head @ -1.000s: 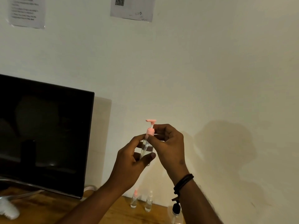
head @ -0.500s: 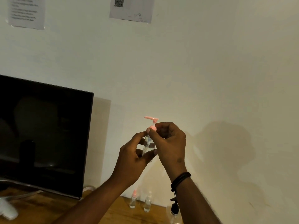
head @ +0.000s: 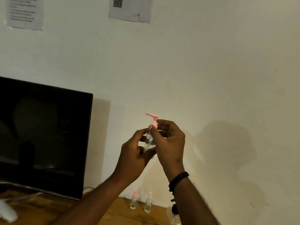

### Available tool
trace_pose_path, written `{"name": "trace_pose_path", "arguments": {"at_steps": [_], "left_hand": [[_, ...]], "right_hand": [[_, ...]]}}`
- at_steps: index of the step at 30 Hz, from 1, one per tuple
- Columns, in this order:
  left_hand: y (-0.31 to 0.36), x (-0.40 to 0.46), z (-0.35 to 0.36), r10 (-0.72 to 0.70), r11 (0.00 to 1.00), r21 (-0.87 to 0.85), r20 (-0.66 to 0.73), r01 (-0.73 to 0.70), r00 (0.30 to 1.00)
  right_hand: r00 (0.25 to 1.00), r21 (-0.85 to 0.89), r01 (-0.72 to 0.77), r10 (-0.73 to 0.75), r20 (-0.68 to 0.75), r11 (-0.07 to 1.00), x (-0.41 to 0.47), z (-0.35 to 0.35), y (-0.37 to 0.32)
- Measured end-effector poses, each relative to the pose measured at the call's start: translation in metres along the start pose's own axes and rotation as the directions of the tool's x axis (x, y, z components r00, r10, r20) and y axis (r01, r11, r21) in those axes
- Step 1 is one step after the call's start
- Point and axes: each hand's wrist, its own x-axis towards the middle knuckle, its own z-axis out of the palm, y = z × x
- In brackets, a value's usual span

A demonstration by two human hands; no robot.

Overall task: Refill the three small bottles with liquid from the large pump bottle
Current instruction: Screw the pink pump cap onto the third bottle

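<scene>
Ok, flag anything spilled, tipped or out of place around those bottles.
Nothing stands out. The left hand holds the clear bottle upright while the right hand pinches its pink pump collar. Two small bottles stand upright on the wooden table by the wall; no spill shows.

A small clear plastic bottle with a pink pump top (head: 150, 135) is held upright in mid-air in front of the wall, its pink nozzle pointing left and the collar raised slightly off the neck. On the wooden desk below stand two more small clear bottles, upright and close together by the wall: one with a pink cap (head: 134, 201), one with a white cap (head: 148, 203). At the bottom edge, a larger clear bottle with a black top (head: 174, 213) is partly hidden.
</scene>
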Motion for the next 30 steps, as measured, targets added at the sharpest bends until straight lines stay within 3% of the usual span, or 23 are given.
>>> {"name": "trace_pose_path", "arguments": {"at_steps": [30], "left_hand": [[-0.016, 0.002, 0.005, 0.008, 1.0, 0.022, 0.0, -0.008, 1.0]], "right_hand": [[0.998, -0.003, 0.016, -0.017, -0.06, 1.0, -0.003, 0.006, 0.016]]}}
